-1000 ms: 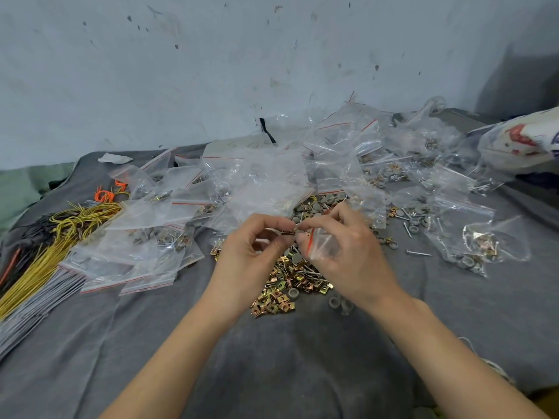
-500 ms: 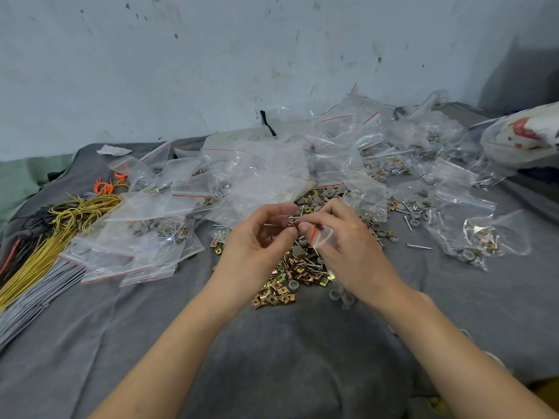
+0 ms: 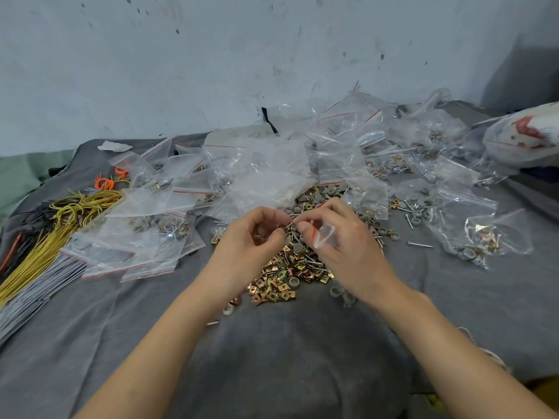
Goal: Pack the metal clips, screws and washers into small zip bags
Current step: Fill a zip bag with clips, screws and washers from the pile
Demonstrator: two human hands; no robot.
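Note:
A heap of brass-coloured metal clips (image 3: 281, 279) lies on the grey cloth (image 3: 287, 358), mixed with loose screws (image 3: 420, 244) and grey washers (image 3: 335, 291). Above the heap my right hand (image 3: 341, 246) pinches a small clear zip bag (image 3: 325, 237) with a red seal line. My left hand (image 3: 251, 240) is beside it and pinches several screws (image 3: 289, 226) whose tips point at the bag's mouth. Both hands' fingertips almost meet over the pile.
Filled and empty zip bags (image 3: 272, 176) crowd the cloth behind and beside the hands. Yellow, orange and grey wire bundles (image 3: 45, 237) lie at the left. A white printed sack (image 3: 526, 137) sits at the far right. A wall stands close behind.
Both hands stay together over the pile. The screws in my left hand have come closer to the bag's mouth. The camera has shifted slightly.

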